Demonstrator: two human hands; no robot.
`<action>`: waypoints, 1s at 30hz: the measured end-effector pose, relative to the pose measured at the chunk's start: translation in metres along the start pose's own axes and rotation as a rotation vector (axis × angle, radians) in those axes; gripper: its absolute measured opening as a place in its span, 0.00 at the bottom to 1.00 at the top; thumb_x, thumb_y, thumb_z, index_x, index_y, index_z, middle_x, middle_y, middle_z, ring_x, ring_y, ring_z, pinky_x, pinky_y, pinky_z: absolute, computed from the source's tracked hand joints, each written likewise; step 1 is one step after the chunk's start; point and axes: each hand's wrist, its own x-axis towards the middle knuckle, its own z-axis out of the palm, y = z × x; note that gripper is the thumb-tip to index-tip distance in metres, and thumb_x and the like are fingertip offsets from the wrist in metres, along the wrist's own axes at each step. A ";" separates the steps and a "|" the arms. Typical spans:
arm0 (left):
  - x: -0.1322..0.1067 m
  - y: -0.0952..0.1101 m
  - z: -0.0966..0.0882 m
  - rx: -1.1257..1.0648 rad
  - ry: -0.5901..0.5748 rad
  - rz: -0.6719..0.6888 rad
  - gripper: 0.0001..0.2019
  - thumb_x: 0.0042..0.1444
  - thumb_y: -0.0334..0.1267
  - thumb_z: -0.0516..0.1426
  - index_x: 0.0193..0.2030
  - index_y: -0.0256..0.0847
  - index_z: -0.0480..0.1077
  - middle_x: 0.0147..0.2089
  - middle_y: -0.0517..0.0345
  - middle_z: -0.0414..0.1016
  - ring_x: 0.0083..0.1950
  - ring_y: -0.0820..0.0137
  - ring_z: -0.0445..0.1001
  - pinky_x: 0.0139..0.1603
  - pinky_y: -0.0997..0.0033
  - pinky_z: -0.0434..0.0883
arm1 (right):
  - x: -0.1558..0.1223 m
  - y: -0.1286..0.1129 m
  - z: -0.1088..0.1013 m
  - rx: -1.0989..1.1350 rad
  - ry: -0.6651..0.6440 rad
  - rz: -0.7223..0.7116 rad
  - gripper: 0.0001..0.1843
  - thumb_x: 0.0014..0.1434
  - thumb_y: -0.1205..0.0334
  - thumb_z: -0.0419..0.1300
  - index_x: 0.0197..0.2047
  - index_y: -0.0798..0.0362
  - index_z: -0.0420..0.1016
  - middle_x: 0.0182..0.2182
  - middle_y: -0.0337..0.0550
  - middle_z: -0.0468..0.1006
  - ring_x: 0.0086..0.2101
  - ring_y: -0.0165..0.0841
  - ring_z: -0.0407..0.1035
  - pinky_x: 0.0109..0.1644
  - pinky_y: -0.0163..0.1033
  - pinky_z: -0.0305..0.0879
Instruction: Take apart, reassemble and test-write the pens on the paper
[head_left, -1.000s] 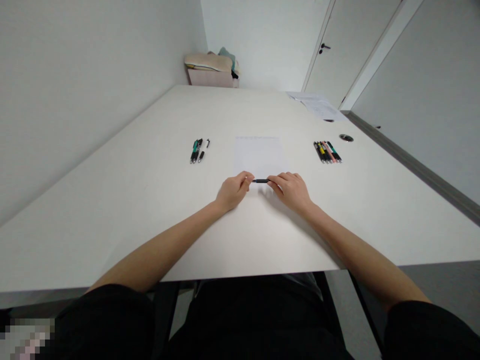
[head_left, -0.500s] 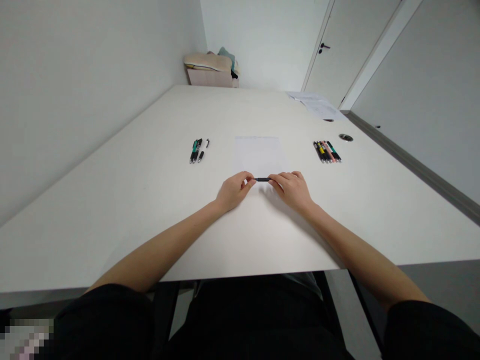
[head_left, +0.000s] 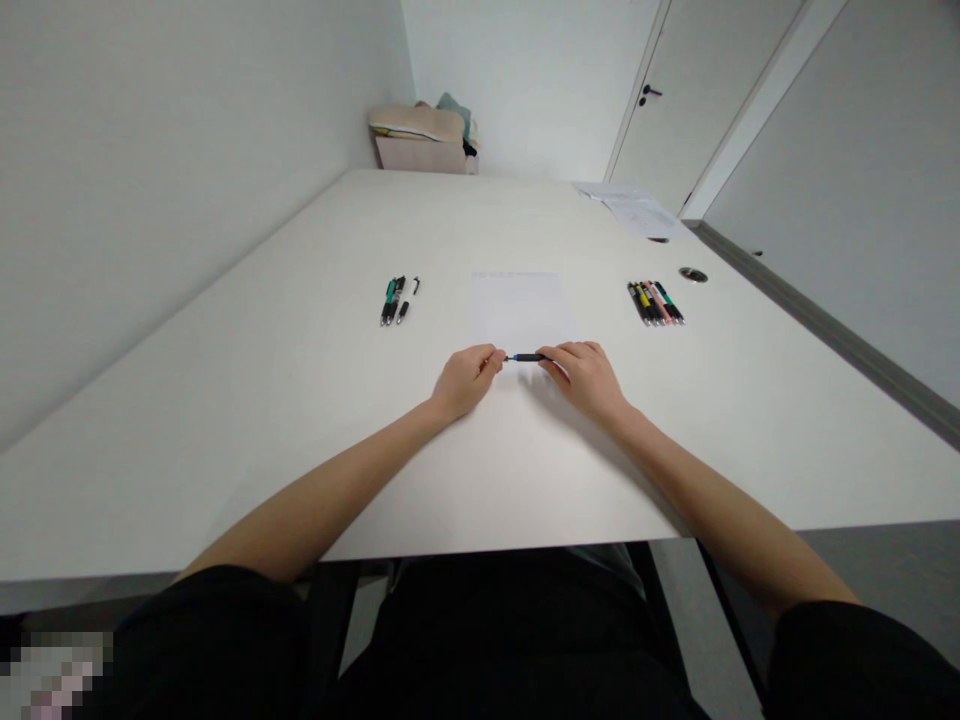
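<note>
Head view: hands (head_left: pixel 466 382) (head_left: pixel 589 382) opposite, pen (head_left: pixel 529 357) between.

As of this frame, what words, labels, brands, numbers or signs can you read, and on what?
None can be read.
Middle sheet: faint line along its far edge, too blurred to read.
Far-right papers: faint print, too small to read.
Held pen, left pens and right pens: no legible lettering.

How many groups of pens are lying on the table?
2: one group left of the central paper, another group to its right. A separate pen is between the left hand and right hand.
</note>
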 end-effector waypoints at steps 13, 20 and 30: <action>0.000 0.001 -0.003 -0.128 0.063 -0.083 0.14 0.59 0.43 0.50 0.29 0.38 0.68 0.25 0.61 0.68 0.26 0.75 0.64 0.27 0.75 0.61 | -0.001 0.011 -0.003 0.036 -0.024 -0.022 0.15 0.65 0.59 0.49 0.46 0.52 0.74 0.39 0.47 0.78 0.38 0.34 0.71 0.43 0.39 0.59; 0.000 0.003 0.000 -0.150 0.030 -0.058 0.09 0.55 0.41 0.54 0.35 0.38 0.71 0.30 0.59 0.73 0.26 0.77 0.65 0.28 0.76 0.64 | -0.003 0.006 -0.007 0.011 -0.138 -0.140 0.23 0.64 0.67 0.46 0.62 0.48 0.61 0.43 0.46 0.76 0.38 0.33 0.70 0.40 0.37 0.62; -0.003 0.009 0.004 -0.168 -0.008 -0.026 0.08 0.55 0.40 0.55 0.36 0.38 0.72 0.30 0.59 0.73 0.25 0.78 0.64 0.27 0.76 0.65 | -0.003 0.001 -0.010 -0.057 -0.178 -0.156 0.22 0.63 0.67 0.47 0.57 0.45 0.67 0.42 0.45 0.74 0.32 0.31 0.68 0.35 0.36 0.58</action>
